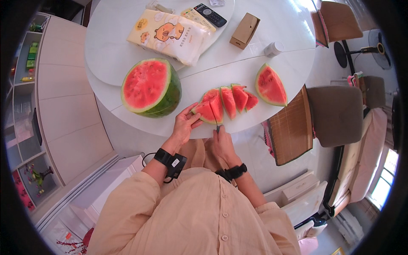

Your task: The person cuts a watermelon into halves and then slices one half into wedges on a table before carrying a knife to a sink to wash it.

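Observation:
My left hand (185, 123) grips the rind corner of a watermelon piece (206, 111) near the front edge of the white round table (153, 127). In my right hand (223, 142) is a knife (218, 128), its dark handle showing at the fingers and its thin blade in the cut of that piece. Several cut watermelon slices (228, 101) lean in a row just right of it. A large cut watermelon (146, 87), red face up, sits to the left of my hands. Farther right lies a separate watermelon wedge (271, 85).
Toward the back lie a tissue pack (169, 36), a black remote control (210, 15), a small cardboard box (244, 31) and a white lidded jar (273, 49). A chair with a woven seat mat (291, 127) stands close to the table's right edge. A cabinet (68, 79) stands left.

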### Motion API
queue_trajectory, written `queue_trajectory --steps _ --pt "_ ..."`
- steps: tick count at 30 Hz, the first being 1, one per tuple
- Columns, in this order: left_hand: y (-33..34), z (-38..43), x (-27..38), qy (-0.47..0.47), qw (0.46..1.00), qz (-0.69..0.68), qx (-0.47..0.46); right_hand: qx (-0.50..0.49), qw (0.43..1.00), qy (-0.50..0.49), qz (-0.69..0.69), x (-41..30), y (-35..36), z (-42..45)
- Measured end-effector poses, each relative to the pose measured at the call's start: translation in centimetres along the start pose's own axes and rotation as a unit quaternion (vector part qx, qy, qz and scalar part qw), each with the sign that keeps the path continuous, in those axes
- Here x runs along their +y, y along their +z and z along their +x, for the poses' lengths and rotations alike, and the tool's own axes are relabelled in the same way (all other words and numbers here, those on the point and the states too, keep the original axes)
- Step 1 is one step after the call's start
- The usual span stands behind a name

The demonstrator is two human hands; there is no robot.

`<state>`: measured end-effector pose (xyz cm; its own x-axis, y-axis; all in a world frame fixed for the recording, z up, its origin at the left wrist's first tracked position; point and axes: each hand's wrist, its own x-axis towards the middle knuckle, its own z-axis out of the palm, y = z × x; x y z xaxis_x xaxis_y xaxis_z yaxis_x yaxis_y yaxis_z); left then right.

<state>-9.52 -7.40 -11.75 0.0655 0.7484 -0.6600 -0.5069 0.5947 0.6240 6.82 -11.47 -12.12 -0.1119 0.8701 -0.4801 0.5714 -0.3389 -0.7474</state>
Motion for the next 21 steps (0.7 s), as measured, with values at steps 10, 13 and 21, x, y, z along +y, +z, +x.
queue_trajectory --steps 10,13,21 --pt "2.5 -0.5 -1.7 0.117 0.987 0.113 0.019 0.023 1.0 0.004 0.001 -1.4 0.1 1.0" --pt "2.9 0.1 -2.6 0.166 0.98 0.108 0.006 0.02 1.0 0.011 0.002 -1.6 0.1 1.0" --pt "2.2 1.3 -3.4 0.196 0.963 0.185 0.018 0.0 1.0 0.015 0.001 -0.8 -0.2 1.3"
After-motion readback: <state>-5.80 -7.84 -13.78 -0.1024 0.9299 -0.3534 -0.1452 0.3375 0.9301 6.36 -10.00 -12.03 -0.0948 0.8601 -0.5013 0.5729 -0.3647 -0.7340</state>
